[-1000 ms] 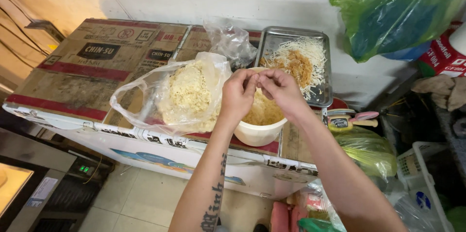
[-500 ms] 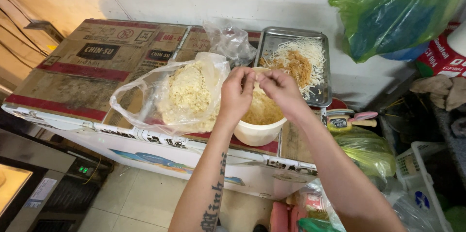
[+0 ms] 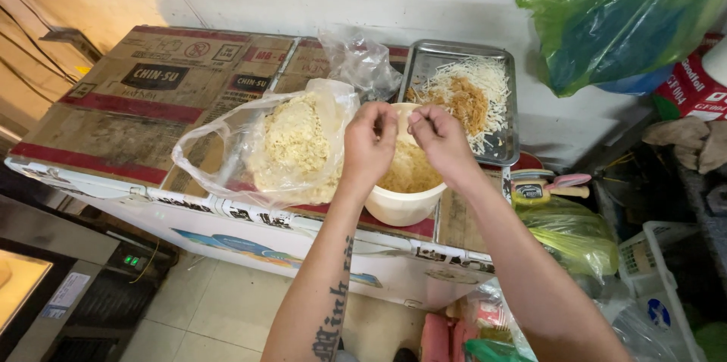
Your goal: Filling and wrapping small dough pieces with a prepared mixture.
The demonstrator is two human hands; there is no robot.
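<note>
Both hands hover over a white bowl (image 3: 400, 208) of yellowish shredded food, which stands at the front edge of a cardboard-covered chest freezer (image 3: 129, 116). My left hand (image 3: 369, 148) and my right hand (image 3: 441, 142) face each other, fingertips pinched on a small pale shred between them, just above the bowl. An open clear plastic bag (image 3: 291, 146) of pale shredded food lies to the left of the bowl, touching my left hand. Behind the bowl sits a metal tray (image 3: 506, 144) with white and golden shreds.
An empty crumpled clear bag (image 3: 360, 59) lies beside the tray. A big green and blue bag (image 3: 621, 17) hangs at the upper right. Small jars (image 3: 530, 188), a green bag (image 3: 575, 237) and a white crate (image 3: 655, 286) crowd the right. A tiled floor lies below.
My fingertips have drawn slightly apart over the bowl. Nothing else has moved.
</note>
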